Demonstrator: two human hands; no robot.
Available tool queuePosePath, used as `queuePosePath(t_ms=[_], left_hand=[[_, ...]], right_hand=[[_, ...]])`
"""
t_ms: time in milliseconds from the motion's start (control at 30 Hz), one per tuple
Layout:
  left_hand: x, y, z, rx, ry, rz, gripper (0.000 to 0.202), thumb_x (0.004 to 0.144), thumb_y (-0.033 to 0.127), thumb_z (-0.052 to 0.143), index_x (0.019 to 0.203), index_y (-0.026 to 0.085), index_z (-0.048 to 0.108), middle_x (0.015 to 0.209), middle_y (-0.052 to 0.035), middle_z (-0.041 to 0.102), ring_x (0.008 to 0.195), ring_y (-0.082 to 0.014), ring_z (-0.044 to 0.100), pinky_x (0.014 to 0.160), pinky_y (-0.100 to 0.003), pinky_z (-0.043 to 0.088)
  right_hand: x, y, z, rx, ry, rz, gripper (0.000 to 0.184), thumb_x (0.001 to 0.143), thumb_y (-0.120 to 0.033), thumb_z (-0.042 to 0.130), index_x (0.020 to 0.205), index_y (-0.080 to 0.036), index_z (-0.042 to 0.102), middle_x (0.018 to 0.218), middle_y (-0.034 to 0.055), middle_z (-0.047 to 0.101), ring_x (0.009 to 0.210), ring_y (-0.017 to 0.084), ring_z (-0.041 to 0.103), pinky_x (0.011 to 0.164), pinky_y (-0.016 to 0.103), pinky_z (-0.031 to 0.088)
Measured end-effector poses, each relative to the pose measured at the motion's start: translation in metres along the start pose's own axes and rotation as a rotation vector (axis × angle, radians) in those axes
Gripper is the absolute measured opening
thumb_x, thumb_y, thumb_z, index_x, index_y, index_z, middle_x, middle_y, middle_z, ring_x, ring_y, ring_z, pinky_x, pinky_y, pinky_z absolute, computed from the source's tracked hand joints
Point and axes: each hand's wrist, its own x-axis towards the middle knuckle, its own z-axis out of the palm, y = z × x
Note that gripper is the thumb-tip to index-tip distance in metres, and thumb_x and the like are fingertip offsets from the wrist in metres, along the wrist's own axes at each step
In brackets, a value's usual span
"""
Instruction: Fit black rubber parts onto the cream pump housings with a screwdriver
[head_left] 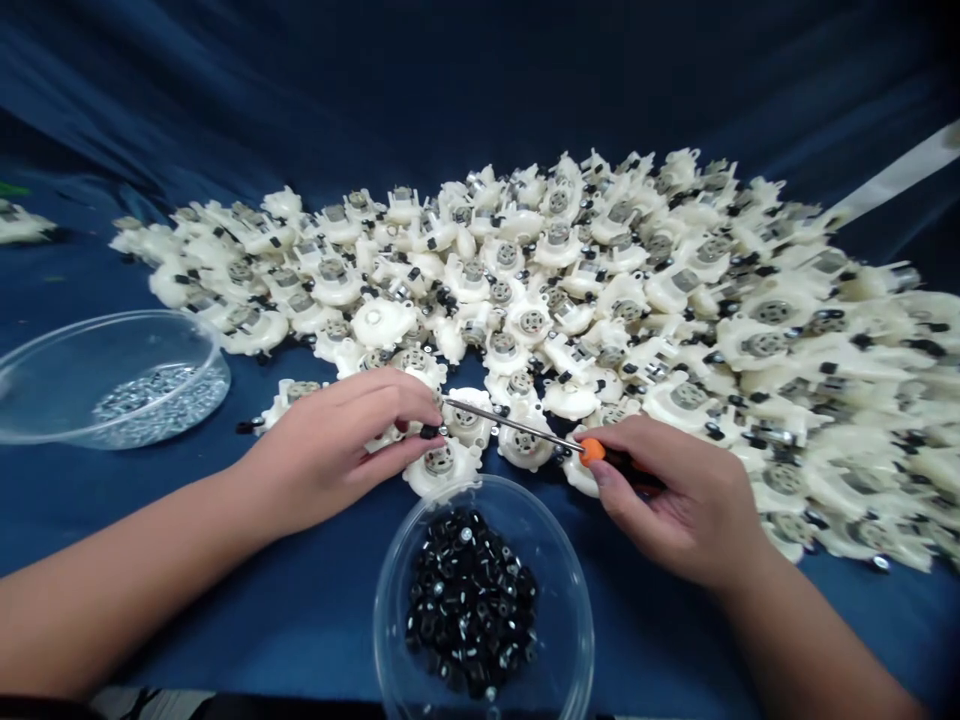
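My right hand point(679, 500) is closed round a screwdriver point(525, 428) with an orange and black handle; its metal shaft points left. My left hand point(337, 445) pinches a small black piece at the shaft's tip, fingers closed, resting on a cream plastic part point(439, 465). Just below the hands stands a clear bowl point(559, 560) holding several small black pieces. A big heap of cream plastic parts with metal hubs point(600, 290) spreads across the blue cloth beyond the hands.
A second clear bowl point(45, 360) with small silvery pieces sits at the left. Blue cloth point(300, 600) covers the surface and rises behind the heap. A pale strip point(900, 175) crosses the upper right. A few stray cream parts point(22, 225) lie at the far left.
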Motion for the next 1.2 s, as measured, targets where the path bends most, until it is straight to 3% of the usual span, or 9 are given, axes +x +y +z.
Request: queuePosePath(t_ms=[100, 267, 1200], left_hand=[[-0.0001, -0.0007, -0.0027, 0.007, -0.019, -0.065, 0.015, 0.126, 0.034, 0.076, 0.137, 0.028, 0.084, 0.129, -0.0057, 0.094, 0.092, -0.0186, 0.088, 0.082, -0.028, 0.072], [0.0002, -0.0012, -0.0061, 0.058, 0.003, -0.063, 0.014, 0.122, 0.033, 0.083, 0.135, 0.030, 0.086, 0.111, -0.0017, 0.093, 0.085, -0.0183, 0.085, 0.069, -0.027, 0.060], [0.0005, -0.0001, -0.0070, -0.029, 0.007, -0.032, 0.016, 0.121, 0.026, 0.086, 0.136, 0.030, 0.084, 0.119, -0.0009, 0.094, 0.086, -0.0146, 0.086, 0.074, -0.025, 0.063]], right_hand=[[-0.0008, 0.0044, -0.0022, -0.016, -0.037, -0.018, 0.006, 0.114, -0.027, 0.074, 0.116, -0.029, 0.080, 0.091, -0.0006, 0.085, 0.068, 0.017, 0.078, 0.061, 0.031, 0.060], [-0.0009, 0.0052, -0.0042, -0.021, -0.070, -0.024, 0.005, 0.114, -0.030, 0.075, 0.114, -0.029, 0.080, 0.090, 0.0002, 0.084, 0.067, 0.018, 0.077, 0.060, 0.031, 0.059], [0.0003, 0.0060, -0.0014, 0.024, -0.098, -0.034, 0.005, 0.116, -0.028, 0.074, 0.117, -0.031, 0.078, 0.091, -0.0002, 0.084, 0.069, 0.019, 0.079, 0.063, 0.032, 0.060]])
